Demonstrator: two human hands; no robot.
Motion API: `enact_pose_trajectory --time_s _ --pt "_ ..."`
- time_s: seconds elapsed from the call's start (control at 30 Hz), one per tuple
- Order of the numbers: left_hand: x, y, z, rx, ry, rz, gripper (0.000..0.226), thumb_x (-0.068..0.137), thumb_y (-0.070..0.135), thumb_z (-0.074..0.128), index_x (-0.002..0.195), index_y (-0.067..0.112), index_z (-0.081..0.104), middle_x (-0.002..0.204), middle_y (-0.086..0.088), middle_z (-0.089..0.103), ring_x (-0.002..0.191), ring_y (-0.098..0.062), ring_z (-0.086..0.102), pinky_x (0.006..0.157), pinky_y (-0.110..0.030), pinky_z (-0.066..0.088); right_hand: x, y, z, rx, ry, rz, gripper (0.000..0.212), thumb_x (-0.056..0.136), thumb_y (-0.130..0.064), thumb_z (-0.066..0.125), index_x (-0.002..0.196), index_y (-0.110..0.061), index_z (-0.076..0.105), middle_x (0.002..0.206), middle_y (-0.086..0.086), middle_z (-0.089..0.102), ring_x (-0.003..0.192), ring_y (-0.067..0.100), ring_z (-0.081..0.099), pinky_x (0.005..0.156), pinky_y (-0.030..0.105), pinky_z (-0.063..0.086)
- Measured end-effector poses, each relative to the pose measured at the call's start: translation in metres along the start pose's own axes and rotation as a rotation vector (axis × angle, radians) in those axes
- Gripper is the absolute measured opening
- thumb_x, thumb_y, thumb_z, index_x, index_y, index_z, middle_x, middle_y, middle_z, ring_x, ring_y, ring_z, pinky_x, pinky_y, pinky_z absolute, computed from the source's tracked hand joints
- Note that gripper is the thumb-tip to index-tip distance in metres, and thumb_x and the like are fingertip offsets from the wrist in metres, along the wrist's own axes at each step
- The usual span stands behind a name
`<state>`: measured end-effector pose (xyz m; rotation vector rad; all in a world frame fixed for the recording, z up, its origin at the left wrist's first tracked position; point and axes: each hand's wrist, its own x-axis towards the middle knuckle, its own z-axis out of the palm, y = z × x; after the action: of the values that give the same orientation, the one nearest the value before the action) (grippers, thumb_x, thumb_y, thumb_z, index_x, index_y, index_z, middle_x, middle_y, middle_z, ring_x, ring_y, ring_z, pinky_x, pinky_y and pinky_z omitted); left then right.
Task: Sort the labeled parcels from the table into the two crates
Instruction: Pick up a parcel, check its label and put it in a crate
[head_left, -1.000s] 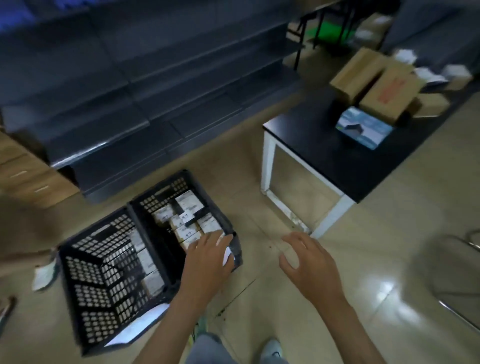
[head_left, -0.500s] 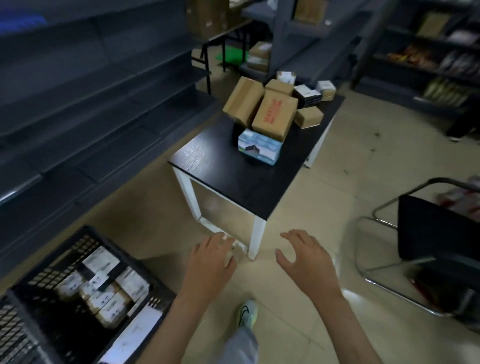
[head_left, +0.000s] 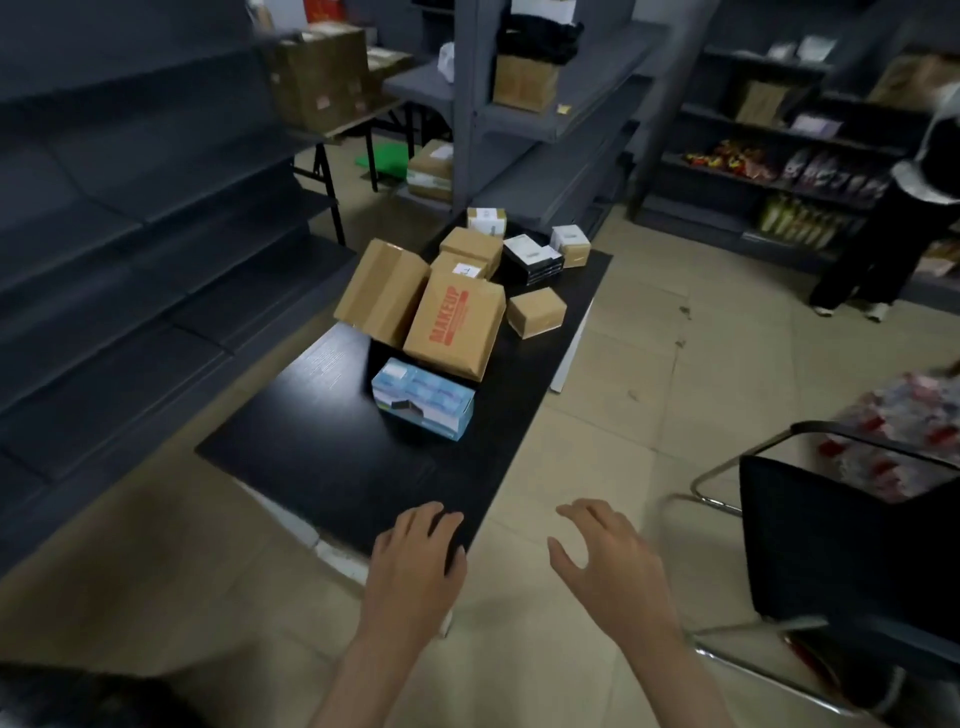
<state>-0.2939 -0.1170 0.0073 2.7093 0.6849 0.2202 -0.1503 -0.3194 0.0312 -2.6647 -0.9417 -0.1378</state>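
Note:
A low black table (head_left: 332, 457) carries a pile of parcels. Nearest me lies a light-blue box (head_left: 423, 399). Behind it leans a brown carton printed MAKEUP (head_left: 454, 323), with a plain brown carton (head_left: 382, 292) to its left and a small brown box (head_left: 536, 313) to its right. Several smaller labeled boxes sit at the far end. My left hand (head_left: 415, 561) hovers over the table's near corner, fingers apart, holding nothing. My right hand (head_left: 610, 561) hangs beside the table over the floor, also spread and holding nothing. The dark edge of a crate (head_left: 78, 696) shows at bottom left.
Grey shelving (head_left: 130, 249) runs along the left. A black chair (head_left: 841, 551) with a metal frame stands at right. Another person (head_left: 893, 218) stands at the far right by stocked shelves. More cartons (head_left: 317, 78) rest on a folding table behind.
My view has swung up from the crate to the table. My left hand left the crate's boxes and both hands moved toward the table's near end.

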Motion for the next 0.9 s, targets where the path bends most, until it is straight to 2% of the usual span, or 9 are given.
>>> enact_pose_trajectory --time_s 0.1,0.27,0.43,0.53,0.63,0.9 --pt "0.054 0.02 0.017 0.001 -0.004 0.007 0.048 0.076 0.031 0.088 0.122 0.026 0.074 0.127 0.003 0.069 0.115 -0.019 0.068 0.083 -0.039 0.059 0.048 0.036 0.006 0.021 -0.002 0.001 0.036 0.081 -0.041 0.08 0.113 -0.027 0.072 0.114 -0.01 0.068 0.09 0.016 0.07 0.066 0.032 0.056" --pt "0.142 0.066 0.045 0.016 0.007 -0.037 0.045 0.094 0.036 0.069 0.138 0.029 0.063 0.144 0.005 0.058 0.134 -0.015 0.054 0.103 -0.039 0.05 0.129 0.098 0.016 0.045 -0.017 -0.092 0.035 0.086 -0.041 0.075 0.117 -0.025 0.072 0.114 -0.008 0.067 0.089 0.015 0.068 0.067 0.03 0.057" --pt "0.225 0.11 0.059 -0.023 0.019 -0.116 0.043 0.097 0.031 0.067 0.14 0.027 0.061 0.146 0.004 0.054 0.135 -0.018 0.052 0.101 -0.04 0.05 0.21 0.157 0.018 0.088 -0.078 -0.177 0.035 0.088 -0.043 0.069 0.119 -0.026 0.071 0.115 -0.009 0.067 0.091 0.013 0.067 0.067 0.029 0.057" --pt "0.266 0.128 0.063 -0.028 0.029 -0.161 0.044 0.1 0.03 0.064 0.143 0.028 0.058 0.151 0.004 0.05 0.14 -0.016 0.046 0.108 -0.04 0.046 0.263 0.183 0.026 0.082 -0.11 -0.239 0.034 0.086 -0.041 0.072 0.116 -0.025 0.072 0.112 -0.008 0.067 0.088 0.014 0.067 0.064 0.029 0.055" --pt "0.303 0.136 0.067 -0.036 0.03 -0.207 0.045 0.102 0.032 0.06 0.147 0.03 0.054 0.154 0.007 0.046 0.144 -0.012 0.04 0.113 -0.038 0.043 0.321 0.203 0.037 0.101 -0.176 -0.28 0.036 0.089 -0.041 0.067 0.121 -0.025 0.071 0.116 -0.008 0.066 0.094 0.016 0.067 0.07 0.032 0.058" --pt "0.413 0.107 0.068 -0.04 0.117 -0.337 0.039 0.099 0.029 0.063 0.138 0.029 0.059 0.139 0.009 0.053 0.127 -0.011 0.052 0.1 -0.035 0.05 0.48 0.219 0.088 0.056 -0.293 -0.387 0.041 0.093 -0.042 0.063 0.13 -0.026 0.068 0.123 -0.007 0.067 0.107 0.017 0.066 0.084 0.035 0.054"
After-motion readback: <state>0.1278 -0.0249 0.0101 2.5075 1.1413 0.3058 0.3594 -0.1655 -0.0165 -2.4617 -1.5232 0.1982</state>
